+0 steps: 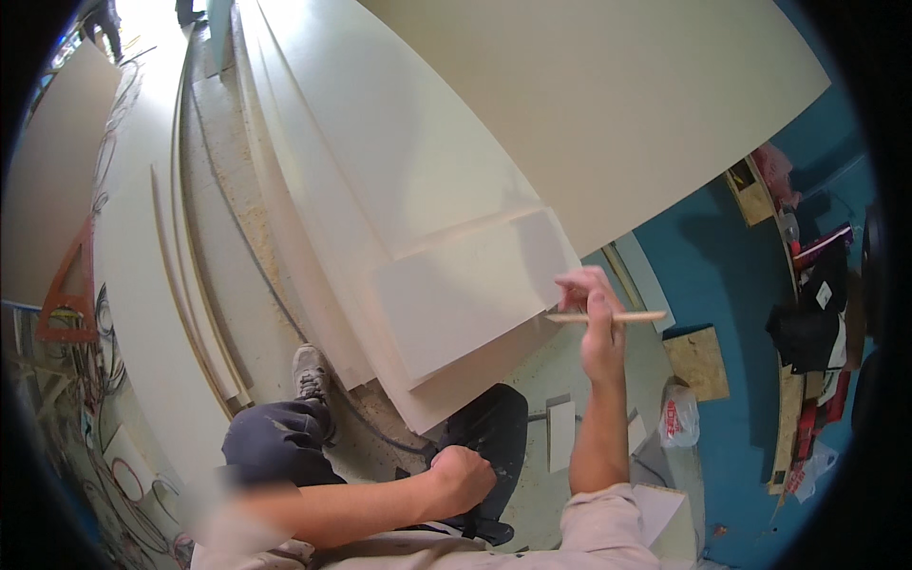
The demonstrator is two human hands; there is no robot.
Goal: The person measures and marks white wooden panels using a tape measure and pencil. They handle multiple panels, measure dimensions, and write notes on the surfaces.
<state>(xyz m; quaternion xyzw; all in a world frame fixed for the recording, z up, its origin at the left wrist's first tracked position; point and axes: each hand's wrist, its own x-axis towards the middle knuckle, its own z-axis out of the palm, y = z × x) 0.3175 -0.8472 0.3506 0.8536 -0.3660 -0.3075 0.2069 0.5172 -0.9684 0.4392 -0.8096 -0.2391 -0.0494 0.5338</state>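
Observation:
My right hand (597, 328) is closed around a light wooden pencil (646, 315), which lies crosswise in the fingers. Its narrow end is by the near right corner of a stack of large pale boards. On top of that stack rests a smaller pale rectangular panel (461, 318), its near edge just left of this hand. My left hand (463, 480) is a fist in front of my dark-trousered leg; whatever it may hold is hidden. The large board (332, 123) under the panel stretches away to the far left.
Another big board (655, 104) leans at the upper right beside a blue wall (698, 247). Long boards (142, 285) lie on the left, near an orange triangular frame (71, 294) and cables. Sawdust covers the floor strip between. A white plastic bag (679, 416) and cluttered shelf stand right.

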